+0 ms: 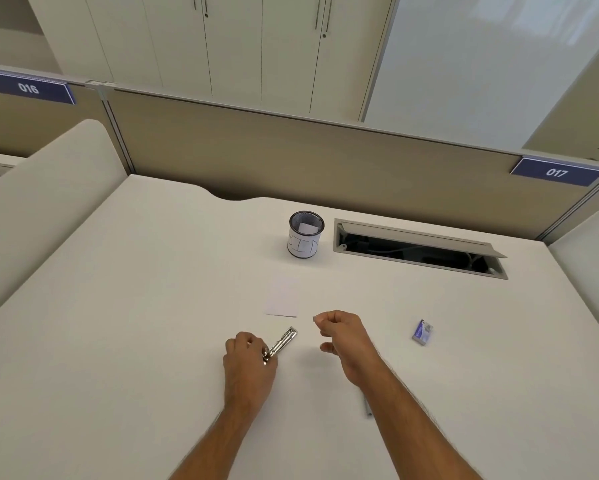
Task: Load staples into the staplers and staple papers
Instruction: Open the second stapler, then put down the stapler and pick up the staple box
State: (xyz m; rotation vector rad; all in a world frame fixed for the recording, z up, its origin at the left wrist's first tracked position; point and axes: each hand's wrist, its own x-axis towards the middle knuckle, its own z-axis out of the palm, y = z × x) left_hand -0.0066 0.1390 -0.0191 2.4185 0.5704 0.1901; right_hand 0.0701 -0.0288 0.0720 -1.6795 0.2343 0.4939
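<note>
My left hand (247, 362) grips the rear end of a small metal stapler (284, 341), whose open silver channel points up and to the right over the white desk (118, 306). My right hand (343, 336) hovers just right of it, thumb and forefinger pinched on a tiny strip of staples (314, 319). A small white paper (282, 297) lies flat on the desk just beyond the stapler's tip. A blue staple box (422, 332) sits open to the right of my right hand.
A mesh pen cup (306, 234) with a paper label and a paper inside stands further back. An open cable hatch (419, 249) is at the back right. A grey pen-like object (368, 407) lies partly under my right forearm. Beige partition panels border the desk.
</note>
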